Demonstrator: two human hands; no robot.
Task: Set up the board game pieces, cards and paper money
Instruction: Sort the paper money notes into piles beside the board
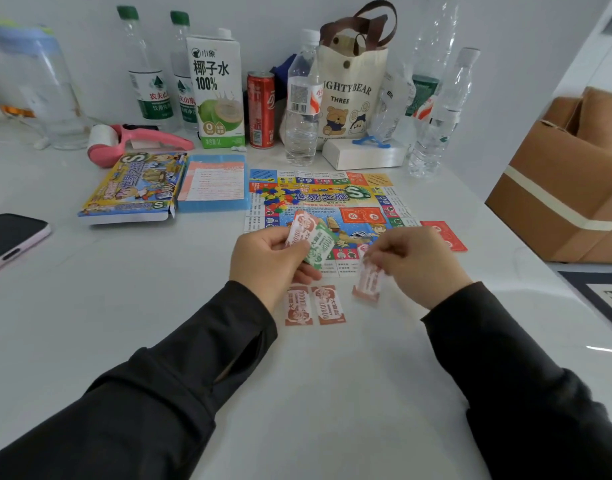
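The left hand (269, 261) grips a fan of notes (313, 242), red over green, with the thumb on top, held over the board's near edge. The right hand (418, 265) pinches a single red note (366, 284) by its upper end. That note is blurred, and I cannot tell whether its lower end touches the table (159, 306). Two flat notes (298, 305) lie side by side on the table just nearer than the left hand, with a small gap between them and the pinched note.

The board (318, 202) lies flat mid-table. A pile of coloured pieces (273, 197) sits by its far left corner, orange cards (375, 180) lie at its far right corner, and red cards (444, 235) lie against its right edge, partly behind the right hand.

Just left of the board is a blue tray (212, 183), with the game box (134, 185) beside it. A phone (10, 240) lies at the table's left edge, well apart from the hands. Bottles (302, 98), a carton (216, 88), a can (261, 110) and a bag (353, 91) line the far edge along the wall. A cardboard box (567, 188) stands by the right edge.

Broad white surface runs from the flat notes to the near edge, crossed by the two black sleeves (193, 375).
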